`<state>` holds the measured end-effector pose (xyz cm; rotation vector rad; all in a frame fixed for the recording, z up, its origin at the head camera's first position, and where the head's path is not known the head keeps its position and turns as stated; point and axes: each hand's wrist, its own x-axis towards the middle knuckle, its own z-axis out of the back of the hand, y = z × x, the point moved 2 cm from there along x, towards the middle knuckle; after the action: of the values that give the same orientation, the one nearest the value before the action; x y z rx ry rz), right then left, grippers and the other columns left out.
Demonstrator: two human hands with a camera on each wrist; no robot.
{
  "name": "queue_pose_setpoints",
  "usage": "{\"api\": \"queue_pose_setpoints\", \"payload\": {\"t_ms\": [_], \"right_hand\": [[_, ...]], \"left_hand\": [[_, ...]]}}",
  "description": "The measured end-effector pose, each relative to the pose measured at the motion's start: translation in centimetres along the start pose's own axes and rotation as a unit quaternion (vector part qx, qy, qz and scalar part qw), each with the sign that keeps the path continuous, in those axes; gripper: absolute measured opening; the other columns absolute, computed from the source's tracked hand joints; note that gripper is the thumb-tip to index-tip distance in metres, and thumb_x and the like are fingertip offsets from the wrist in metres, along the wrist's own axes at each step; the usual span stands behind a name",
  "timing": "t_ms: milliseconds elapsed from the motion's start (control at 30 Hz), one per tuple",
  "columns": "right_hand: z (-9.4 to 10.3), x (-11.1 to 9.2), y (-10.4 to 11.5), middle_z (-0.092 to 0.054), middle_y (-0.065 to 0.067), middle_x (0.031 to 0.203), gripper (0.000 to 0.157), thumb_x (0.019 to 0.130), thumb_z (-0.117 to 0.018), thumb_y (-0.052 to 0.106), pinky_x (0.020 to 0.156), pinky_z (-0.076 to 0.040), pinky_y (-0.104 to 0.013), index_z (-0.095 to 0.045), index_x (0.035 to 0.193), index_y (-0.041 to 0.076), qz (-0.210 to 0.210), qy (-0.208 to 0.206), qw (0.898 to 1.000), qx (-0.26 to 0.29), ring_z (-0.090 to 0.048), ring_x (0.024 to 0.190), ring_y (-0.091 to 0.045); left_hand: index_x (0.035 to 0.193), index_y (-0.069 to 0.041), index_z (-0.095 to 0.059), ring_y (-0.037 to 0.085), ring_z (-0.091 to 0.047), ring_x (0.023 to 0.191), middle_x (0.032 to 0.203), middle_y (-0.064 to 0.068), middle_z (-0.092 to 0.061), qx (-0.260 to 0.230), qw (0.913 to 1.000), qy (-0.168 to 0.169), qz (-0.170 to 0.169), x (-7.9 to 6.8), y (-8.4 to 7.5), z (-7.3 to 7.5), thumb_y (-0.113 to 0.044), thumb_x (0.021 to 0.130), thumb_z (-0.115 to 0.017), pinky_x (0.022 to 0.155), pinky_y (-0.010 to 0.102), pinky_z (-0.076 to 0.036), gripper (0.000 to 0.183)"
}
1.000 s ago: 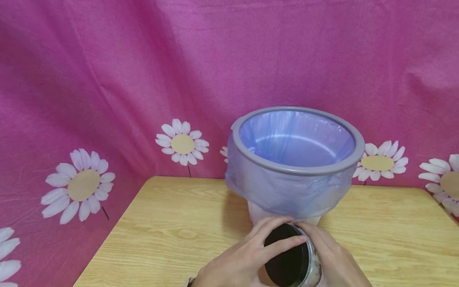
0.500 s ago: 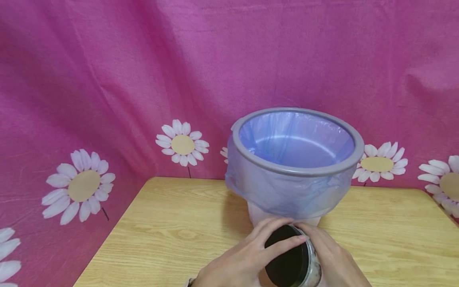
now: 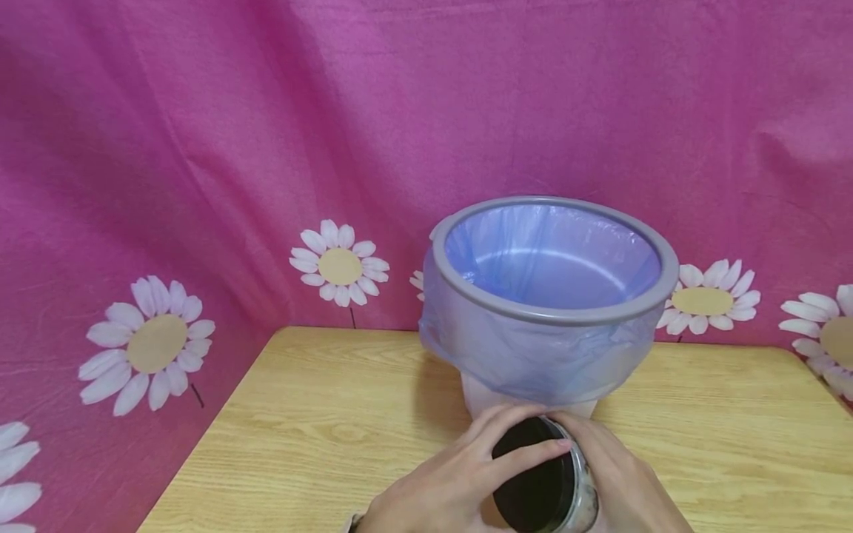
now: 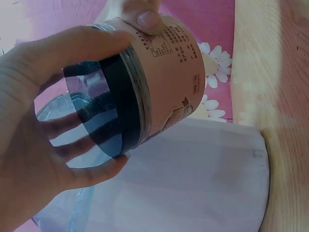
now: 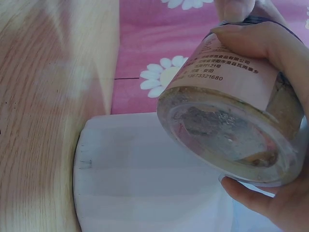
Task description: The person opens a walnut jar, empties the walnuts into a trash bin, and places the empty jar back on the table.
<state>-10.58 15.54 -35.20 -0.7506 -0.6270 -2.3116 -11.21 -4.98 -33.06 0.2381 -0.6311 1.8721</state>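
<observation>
Both hands hold a clear jar with a glossy black lid [image 3: 533, 481], tilted on its side in front of the bin. My left hand [image 3: 446, 474] spans the lid, thumb and fingers spread round its edge in the left wrist view. From the other side my right hand [image 3: 623, 470] grips the jar's body, thumb over the printed paper label [image 4: 169, 72]. The right wrist view shows the jar's clear base [image 5: 227, 130], with brownish smears or residue inside. The lid sits on the jar's mouth.
Behind the hands stands a pale bin with a grey rim [image 3: 553, 317], lined with a translucent blue bag [image 3: 533, 363] folded over its outside. It rests on a wood-grain table [image 3: 320, 414]. A pink curtain [image 3: 400, 111] with white daisies hangs behind and at the left.
</observation>
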Motion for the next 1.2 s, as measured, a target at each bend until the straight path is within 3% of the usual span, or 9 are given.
{"api": "queue_pose_setpoints", "payload": {"t_ms": [167, 233, 400, 567, 800, 1200], "right_hand": [[0.04, 0.05, 0.05, -0.056, 0.002, 0.123, 0.112, 0.047, -0.084, 0.070, 0.072, -0.056, -0.040, -0.050, 0.136, 0.011, -0.008, 0.011, 1.000, 0.005, -0.056, 0.100, -0.012], [0.07, 0.06, 0.04, -0.056, 0.001, 0.123, 0.113, 0.047, -0.084, 0.071, 0.071, -0.056, -0.042, -0.049, 0.136, 0.010, -0.010, 0.014, 1.000, 0.005, -0.056, 0.100, -0.012], [0.12, 0.09, 0.06, -0.056, 0.001, 0.123, 0.113, 0.046, -0.084, 0.070, 0.071, -0.056, -0.041, -0.049, 0.136, 0.012, -0.014, 0.015, 1.000, 0.008, -0.057, 0.098, -0.013], [0.05, 0.08, 0.17, -0.056, 0.003, 0.122, 0.110, 0.048, -0.084, 0.070, 0.071, -0.056, -0.040, -0.049, 0.136, 0.013, -0.018, 0.019, 1.000, 0.010, -0.057, 0.098, -0.012], [0.06, -0.01, 0.11, -0.056, 0.004, 0.122, 0.111, 0.046, -0.084, 0.071, 0.071, -0.056, -0.039, -0.050, 0.135, 0.012, -0.023, 0.022, 0.999, 0.009, -0.057, 0.097, -0.011], [0.07, 0.06, 0.05, -0.057, 0.003, 0.123, 0.112, 0.046, -0.084, 0.070, 0.074, -0.056, -0.037, -0.051, 0.135, 0.011, -0.009, 0.009, 1.000, 0.000, -0.057, 0.100, -0.011]], "left_hand": [[0.153, -0.025, -0.024, 0.012, -0.021, 0.140, 0.156, -0.002, -0.017, -0.007, 0.9999, -0.007, 0.013, -0.06, 0.11, -0.07, -0.039, 0.079, -0.079, 0.111, 0.028, -0.029, 0.093], [0.153, -0.025, -0.024, 0.013, -0.022, 0.140, 0.155, -0.001, -0.019, -0.001, 0.9997, -0.012, 0.022, -0.09, 0.18, -0.13, -0.040, 0.078, -0.079, 0.110, 0.029, -0.031, 0.094], [0.154, -0.027, -0.020, 0.013, -0.020, 0.140, 0.156, 0.001, -0.018, 0.013, 0.9993, -0.006, 0.035, -0.19, 0.24, -0.16, -0.045, 0.077, -0.078, 0.110, 0.031, -0.031, 0.098], [0.154, -0.025, -0.020, 0.012, -0.019, 0.140, 0.157, -0.002, -0.014, -0.009, 0.9998, 0.008, 0.018, -0.09, 0.17, -0.21, -0.039, 0.080, -0.077, 0.110, 0.029, -0.029, 0.094], [0.154, -0.026, -0.022, 0.012, -0.020, 0.140, 0.156, -0.003, -0.015, -0.034, 0.9990, 0.007, 0.028, -0.01, 0.23, -0.26, -0.038, 0.079, -0.078, 0.110, 0.030, -0.031, 0.094], [0.153, -0.025, -0.025, 0.012, -0.021, 0.140, 0.156, -0.002, -0.017, -0.014, 0.9998, 0.000, 0.011, 0.08, 0.26, -0.15, -0.038, 0.079, -0.078, 0.111, 0.028, -0.030, 0.091]]}}
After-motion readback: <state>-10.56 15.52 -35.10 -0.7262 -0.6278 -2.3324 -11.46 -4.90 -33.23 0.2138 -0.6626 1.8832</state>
